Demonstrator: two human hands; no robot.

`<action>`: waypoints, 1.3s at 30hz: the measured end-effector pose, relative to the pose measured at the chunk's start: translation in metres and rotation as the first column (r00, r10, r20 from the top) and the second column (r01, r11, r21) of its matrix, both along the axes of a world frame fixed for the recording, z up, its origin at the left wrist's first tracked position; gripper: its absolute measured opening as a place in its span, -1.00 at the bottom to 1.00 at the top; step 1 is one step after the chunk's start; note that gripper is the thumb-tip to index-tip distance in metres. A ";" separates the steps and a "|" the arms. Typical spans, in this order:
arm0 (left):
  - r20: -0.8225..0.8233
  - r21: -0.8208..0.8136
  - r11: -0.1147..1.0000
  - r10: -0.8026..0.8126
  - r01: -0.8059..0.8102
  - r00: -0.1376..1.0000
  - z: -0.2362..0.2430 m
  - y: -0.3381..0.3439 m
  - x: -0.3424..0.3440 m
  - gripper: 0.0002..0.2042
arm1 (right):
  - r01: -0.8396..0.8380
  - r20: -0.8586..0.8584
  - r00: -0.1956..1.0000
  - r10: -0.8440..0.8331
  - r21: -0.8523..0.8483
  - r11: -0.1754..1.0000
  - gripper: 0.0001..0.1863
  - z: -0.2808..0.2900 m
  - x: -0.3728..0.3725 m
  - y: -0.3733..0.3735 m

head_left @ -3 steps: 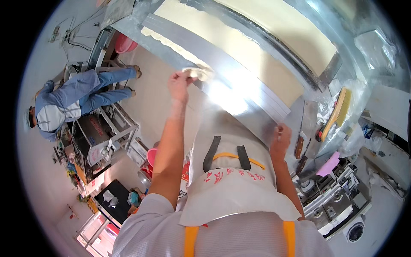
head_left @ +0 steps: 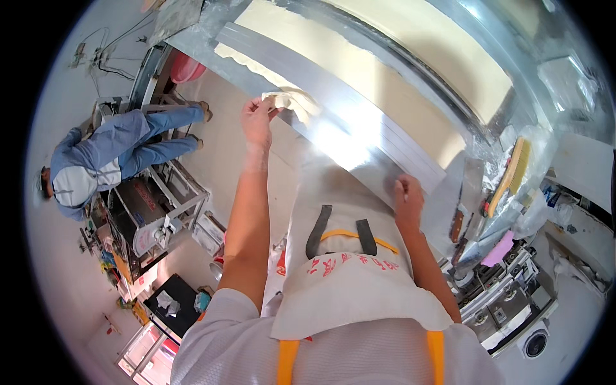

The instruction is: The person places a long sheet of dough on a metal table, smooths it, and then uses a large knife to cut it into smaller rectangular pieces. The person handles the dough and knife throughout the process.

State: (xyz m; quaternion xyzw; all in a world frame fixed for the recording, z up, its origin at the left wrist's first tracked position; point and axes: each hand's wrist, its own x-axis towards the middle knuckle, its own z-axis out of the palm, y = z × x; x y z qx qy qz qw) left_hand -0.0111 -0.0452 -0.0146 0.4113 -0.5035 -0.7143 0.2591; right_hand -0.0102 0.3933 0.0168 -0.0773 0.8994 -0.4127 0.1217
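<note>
My left hand (head_left: pixel 258 122) is closed in a pinch on the end of a thin strip of dough (head_left: pixel 292 101). The strip is folded and lifted, and it trails back to the edge of a long metal straightedge (head_left: pixel 308 80). That straightedge lies across a pale rolled-out dough sheet (head_left: pixel 353 58), and a ragged border of dough shows along its near side. My right hand (head_left: pixel 409 199) has curled fingers by the near right part of the straightedge. Whether anything is inside those fingers is hidden.
A second dough sheet (head_left: pixel 436 51) lies farther back on the metal worktable. To the right are a bench brush (head_left: pixel 511 176) and wooden-handled knives (head_left: pixel 457 226). At the left, another person (head_left: pixel 109 154) bends by a metal rack (head_left: pixel 170 199).
My left hand has moved left and slightly away from me, drawing more of the dough strip off. My right hand has shifted left along the straightedge, and the view has turned a little.
</note>
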 end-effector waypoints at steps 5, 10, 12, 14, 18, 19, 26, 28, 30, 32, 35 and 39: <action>0.295 -0.129 0.977 -0.127 0.172 0.947 -0.017 -0.123 -0.010 -0.84 | 0.010 0.272 0.960 0.068 -0.275 0.961 -0.71 -0.036 -0.012 -0.207; 0.233 -0.079 0.951 -0.273 0.298 0.933 -0.050 -0.143 -0.004 -0.83 | 0.620 0.607 0.691 -0.392 -0.218 0.754 -0.64 -0.029 -0.038 -0.369; 0.250 -0.141 0.906 -0.357 0.398 0.900 -0.062 -0.152 0.003 -0.80 | 0.764 0.632 0.565 -0.531 -0.158 0.625 -0.64 -0.024 -0.045 -0.404; 0.361 -0.154 0.837 -0.447 0.526 0.818 -0.066 -0.159 0.004 -0.79 | 0.836 0.642 0.490 -0.590 -0.155 0.526 -0.68 -0.033 -0.045 -0.424; 0.275 0.355 0.851 -0.492 0.388 0.826 -0.015 -0.162 -0.024 -0.77 | 0.606 0.372 0.776 -0.509 -0.219 0.765 -0.73 -0.053 -0.041 -0.437; 0.198 0.405 0.811 -0.528 0.422 0.826 -0.018 -0.171 -0.022 -0.76 | 0.382 0.133 0.924 -0.360 -0.238 0.893 -0.73 -0.048 -0.034 -0.448; 0.104 0.217 0.791 -0.601 0.572 0.792 -0.007 -0.248 -0.024 -0.69 | -0.309 -0.142 0.950 0.279 -0.278 0.910 -0.76 0.020 -0.045 -0.487; 0.069 0.380 0.833 -0.460 0.403 0.885 0.014 -0.278 -0.032 -0.67 | -0.151 0.021 0.987 0.161 -0.257 0.955 -0.70 0.005 -0.045 -0.483; -0.012 0.335 0.889 -0.328 0.312 0.945 0.013 -0.326 -0.044 -0.65 | 0.039 0.229 0.973 0.015 -0.231 0.972 -0.68 -0.016 -0.043 -0.483; 0.073 0.290 0.933 -0.243 0.212 0.967 0.017 -0.365 -0.058 -0.62 | 0.258 0.456 0.877 -0.149 -0.187 0.948 -0.69 -0.031 -0.054 -0.490; 0.155 0.113 0.980 -0.180 0.164 0.971 -0.010 -0.409 -0.066 -0.65 | 0.303 0.559 0.816 -0.145 -0.201 0.931 -0.69 -0.041 -0.069 -0.520; 0.344 -0.284 0.890 -0.254 0.358 0.904 -0.049 -0.433 -0.082 -0.58 | 0.526 0.675 0.720 -0.158 -0.384 0.758 -0.67 -0.043 -0.084 -0.599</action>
